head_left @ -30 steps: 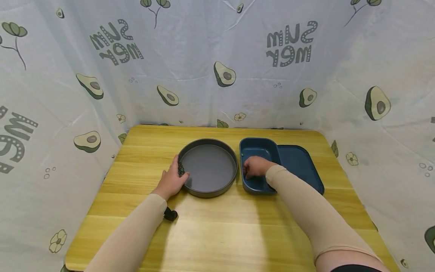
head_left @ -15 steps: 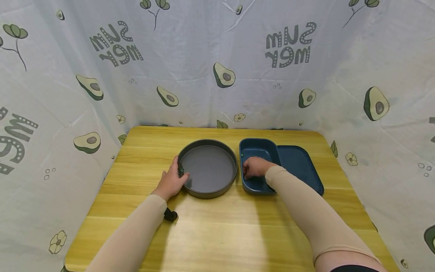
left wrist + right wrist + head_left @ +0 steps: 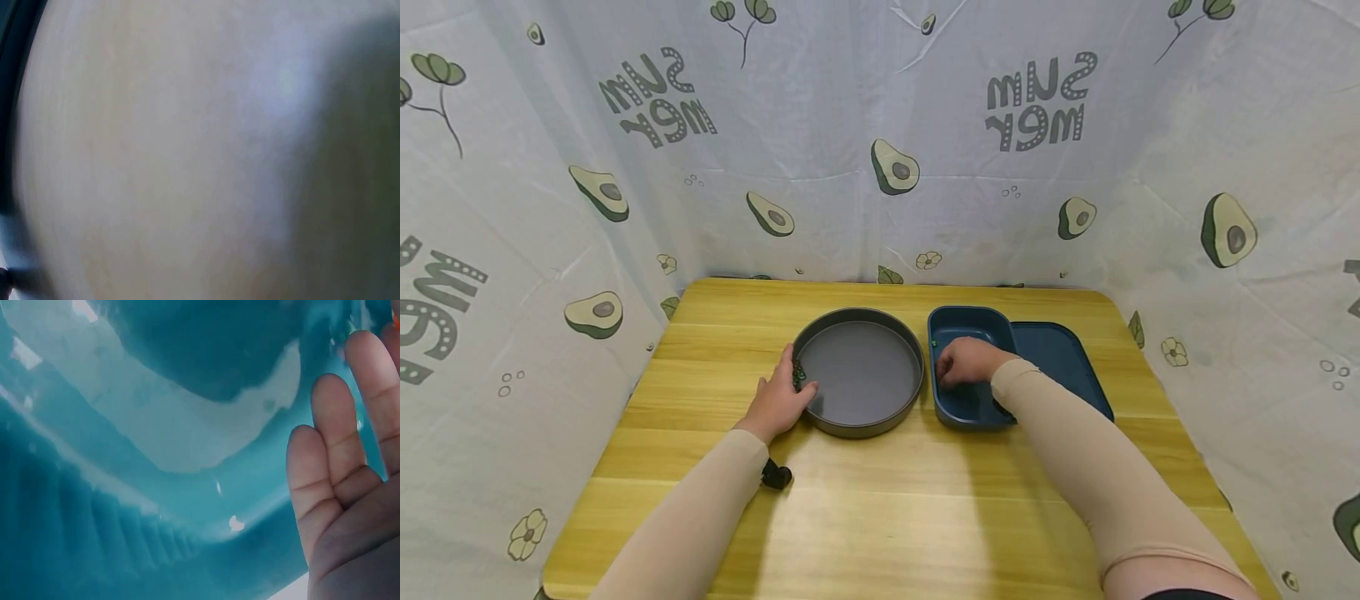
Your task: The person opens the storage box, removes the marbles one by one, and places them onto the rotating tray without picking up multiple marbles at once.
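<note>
My left hand [image 3: 777, 402] holds the left rim of a round dark grey pan [image 3: 859, 371], thumb over the inside and fingers along the outer wall. Beside that thumb, a dark green speckled patch [image 3: 799, 373] shows at the pan's edge; its kind is unclear. My right hand [image 3: 972, 362] reaches down into a deep blue box [image 3: 966, 410], bent fingers near its left wall. In the right wrist view several fingertips [image 3: 331, 403] hang over the glossy box floor. An orange-red bit [image 3: 396, 322] shows at the frame edge; whether the fingers pinch it cannot be told.
A flat blue lid or tray [image 3: 1060, 358] adjoins the box on its right. One small green bit [image 3: 935, 342] sits at the box's left wall. A black device [image 3: 777, 476] is at my left wrist. Printed curtains [image 3: 850, 167] surround the wooden table [image 3: 880, 517].
My right hand has risen slightly and shifted a little to the right inside the box. The left hand and the pan stay where they were.
</note>
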Tool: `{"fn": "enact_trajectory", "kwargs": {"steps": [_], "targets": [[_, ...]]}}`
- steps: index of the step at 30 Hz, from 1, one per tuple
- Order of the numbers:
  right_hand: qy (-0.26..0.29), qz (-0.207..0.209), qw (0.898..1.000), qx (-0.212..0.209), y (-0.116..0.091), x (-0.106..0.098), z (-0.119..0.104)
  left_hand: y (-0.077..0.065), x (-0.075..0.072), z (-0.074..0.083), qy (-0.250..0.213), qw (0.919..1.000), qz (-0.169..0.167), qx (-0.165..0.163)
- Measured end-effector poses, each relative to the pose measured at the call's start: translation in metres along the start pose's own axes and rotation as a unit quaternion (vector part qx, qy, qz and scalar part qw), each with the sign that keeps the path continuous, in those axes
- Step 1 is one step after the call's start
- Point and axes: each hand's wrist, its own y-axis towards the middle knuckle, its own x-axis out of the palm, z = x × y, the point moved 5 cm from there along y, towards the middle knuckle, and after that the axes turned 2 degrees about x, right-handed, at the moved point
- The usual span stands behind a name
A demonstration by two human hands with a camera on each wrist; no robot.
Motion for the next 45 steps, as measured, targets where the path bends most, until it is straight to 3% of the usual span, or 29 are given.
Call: {"fn": "enact_trajectory", "kwargs": {"steps": [7, 14, 25, 32, 45], "targets": [[0.035, 0.054, 0.998, 0.005, -0.013, -0.025, -0.001, -0.003, -0.003, 0.004, 0.001, 1.0000, 0.000, 0.002], [0.056, 0.077, 0.995, -0.012, -0.018, -0.041, -0.023, -0.003, -0.004, 0.006, -0.002, 1.0000, -0.004, -0.001], [0.064, 0.075, 0.994, -0.049, -0.010, -0.035, -0.064, -0.002, -0.002, 0.005, 0.000, 1.0000, 0.000, -0.001], [0.039, 0.079, 0.993, -0.075, -0.008, -0.032, -0.084, -0.002, -0.002, 0.003, -0.004, 1.0000, 0.000, 0.001], [0.056, 0.075, 0.992, -0.087, -0.004, -0.027, -0.096, -0.002, -0.001, 0.002, 0.000, 1.0000, -0.002, 0.001]]}}
